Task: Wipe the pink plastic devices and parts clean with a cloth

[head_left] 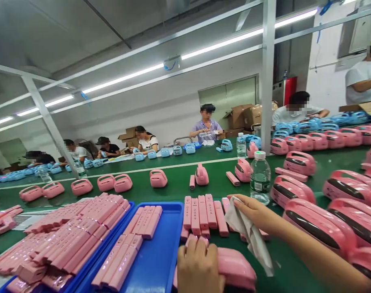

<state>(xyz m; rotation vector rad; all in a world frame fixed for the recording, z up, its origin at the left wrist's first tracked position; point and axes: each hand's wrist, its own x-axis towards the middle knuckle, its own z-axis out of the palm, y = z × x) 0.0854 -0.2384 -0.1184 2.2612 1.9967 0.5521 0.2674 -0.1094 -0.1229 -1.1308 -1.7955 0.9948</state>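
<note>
1. A pink casing (pixel 237 268) lies on the green belt (pixel 173 183) at the near edge, right in front of the person; it is the thing both hands are busy around.
2. The left hand (pixel 199 264) rests on the casing's left end, fingers curled down over it and pressing it to the belt. The thumb side is hidden, so how fully they wrap it cannot be told.
3. The right hand (pixel 258 213) reaches across from the right, just beyond the casing, with a white cloth (pixel 249 234) pinched in its closed fingers. The cloth hangs down past the casing's far side.
4. Under and beside that hand lies a row of pink panels (pixel 202 213), flat and side by side on the belt.
5. Left of those sits a blue tray (pixel 170 252) holding more of the panels, with a second tray (pixel 60 244) heaped with them beside it.
6. A water bottle (pixel 260 177) stands upright just behind the right hand.
7. To the right, finished pink units (pixel 319 226) crowd the belt, close together.
8. Across the belt several seated workers (pixel 206 126) handle blue units (pixel 165 152).
</note>
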